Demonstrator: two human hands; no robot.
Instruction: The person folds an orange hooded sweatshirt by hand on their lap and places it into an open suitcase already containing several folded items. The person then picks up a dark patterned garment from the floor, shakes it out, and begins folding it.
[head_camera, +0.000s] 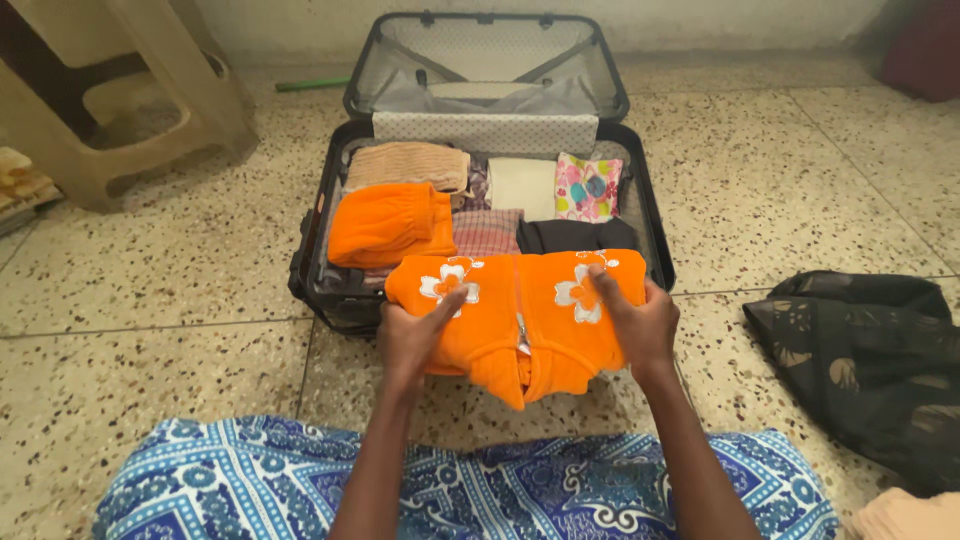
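A folded orange garment (520, 315) with white flower patches and a zip down its middle hangs over the near edge of an open black suitcase (645, 215). My left hand (412, 338) grips its left side, thumb on top. Its right side is held by my right hand (635, 322), fingers over a flower patch. Inside the suitcase lie folded clothes: another orange piece (390, 225), a tan knit (408, 165), a white one (521, 187), a floral one (587, 188), a checked one (487, 232) and a dark one (575, 236).
The suitcase lid (487, 65) stands open at the far side. A beige plastic stool (130, 95) stands at the back left. A dark patterned cloth (870, 365) lies on the speckled floor at right. Blue patterned fabric (260, 480) covers my lap.
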